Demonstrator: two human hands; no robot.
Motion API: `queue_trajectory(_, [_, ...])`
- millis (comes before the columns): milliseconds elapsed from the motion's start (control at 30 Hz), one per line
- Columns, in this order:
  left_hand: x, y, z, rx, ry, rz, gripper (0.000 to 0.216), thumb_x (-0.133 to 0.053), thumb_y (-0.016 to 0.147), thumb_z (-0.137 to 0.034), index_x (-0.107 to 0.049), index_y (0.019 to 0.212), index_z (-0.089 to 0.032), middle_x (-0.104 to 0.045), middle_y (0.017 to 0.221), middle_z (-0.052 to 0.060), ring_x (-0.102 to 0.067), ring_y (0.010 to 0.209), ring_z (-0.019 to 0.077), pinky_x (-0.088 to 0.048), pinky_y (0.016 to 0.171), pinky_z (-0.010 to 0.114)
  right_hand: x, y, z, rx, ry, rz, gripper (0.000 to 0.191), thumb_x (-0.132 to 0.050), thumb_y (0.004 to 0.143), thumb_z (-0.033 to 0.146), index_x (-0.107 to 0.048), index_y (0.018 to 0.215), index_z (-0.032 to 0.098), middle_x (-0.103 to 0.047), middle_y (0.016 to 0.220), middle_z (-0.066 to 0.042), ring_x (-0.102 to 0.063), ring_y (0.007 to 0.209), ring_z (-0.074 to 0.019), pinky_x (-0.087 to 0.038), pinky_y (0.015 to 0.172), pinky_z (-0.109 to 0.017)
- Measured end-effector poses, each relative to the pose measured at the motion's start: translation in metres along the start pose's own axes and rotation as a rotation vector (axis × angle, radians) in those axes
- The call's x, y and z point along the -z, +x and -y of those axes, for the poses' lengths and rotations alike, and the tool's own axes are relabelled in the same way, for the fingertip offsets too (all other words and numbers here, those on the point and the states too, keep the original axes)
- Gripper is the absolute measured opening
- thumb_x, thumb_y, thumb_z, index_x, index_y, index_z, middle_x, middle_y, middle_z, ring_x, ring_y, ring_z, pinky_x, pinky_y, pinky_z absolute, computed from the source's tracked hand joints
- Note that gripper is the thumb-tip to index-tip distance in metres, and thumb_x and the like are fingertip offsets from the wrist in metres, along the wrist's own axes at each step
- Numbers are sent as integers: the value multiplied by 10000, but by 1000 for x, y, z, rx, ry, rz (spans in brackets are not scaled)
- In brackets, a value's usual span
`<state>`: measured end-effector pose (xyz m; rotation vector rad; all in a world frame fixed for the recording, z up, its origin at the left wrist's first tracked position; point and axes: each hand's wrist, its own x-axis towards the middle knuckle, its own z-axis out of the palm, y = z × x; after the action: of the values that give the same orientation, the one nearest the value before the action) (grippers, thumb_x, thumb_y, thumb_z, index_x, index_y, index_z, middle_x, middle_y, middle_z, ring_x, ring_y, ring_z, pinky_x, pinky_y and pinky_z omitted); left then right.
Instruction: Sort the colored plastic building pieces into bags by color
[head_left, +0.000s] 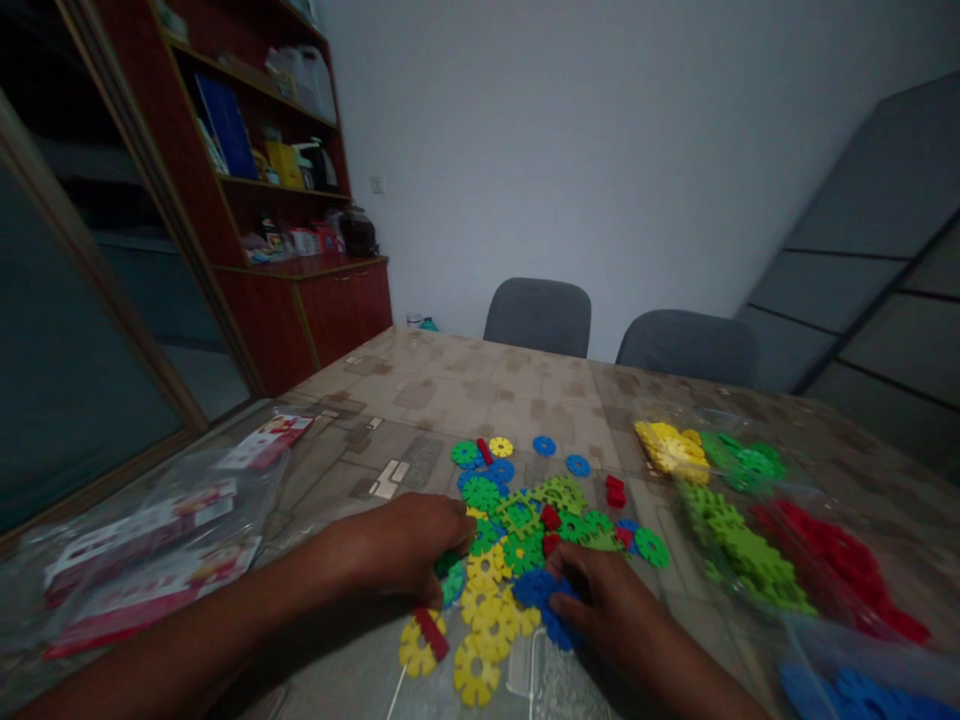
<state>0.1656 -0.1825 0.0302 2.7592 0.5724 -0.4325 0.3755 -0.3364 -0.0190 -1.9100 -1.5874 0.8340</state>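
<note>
A loose pile of plastic notched discs in yellow, green and blue lies on the table, mixed with light-green square pieces and small red connectors. My left hand is at the pile's left side, fingers curled around green notched discs that it partly hides. On the right side, my right hand pinches blue notched discs between thumb and fingers. Yellow notched discs lie between the hands. Nearest my left forearm, a red strip rests across another yellow disc.
To the right stand clear containers of yellow pieces, green pieces, light-green pieces, red pieces and blue pieces. Plastic packaging lies at left. Two grey chairs stand behind the table.
</note>
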Motion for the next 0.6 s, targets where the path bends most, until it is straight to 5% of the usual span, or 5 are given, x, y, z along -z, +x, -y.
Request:
queue_trajectory(200, [12, -6, 8, 37, -12, 14, 299, -739, 732, -108, -649, 989, -232, -699, 1011, 50, -652, 911, 266, -437, 701, 310, 6, -3, -5, 21, -14, 22, 144, -554, 721, 77, -545, 756, 217, -615, 743, 6, -547, 714, -167, -346, 631, -273])
queue_trajectory(400, [11, -4, 5, 20, -32, -48, 404, -882, 690, -281, -671, 1029, -220, -646, 1107, 72, -624, 984, 286, -461, 787, 341, -2, -1, 1, -41, -54, -65, 167, -634, 825, 287, -521, 717, 229, -629, 733, -14, -549, 708, -184, -315, 619, -290])
queue_trajectory(600, [4, 3, 1, -77, -32, -34, 382, -918, 651, -183, -623, 894, -202, -637, 1052, 37, -607, 963, 248, -439, 758, 294, -3, 2, -3, -35, -91, -73, 130, -644, 742, 133, -540, 743, 212, -624, 742, 1, -556, 738, -182, -322, 644, -276])
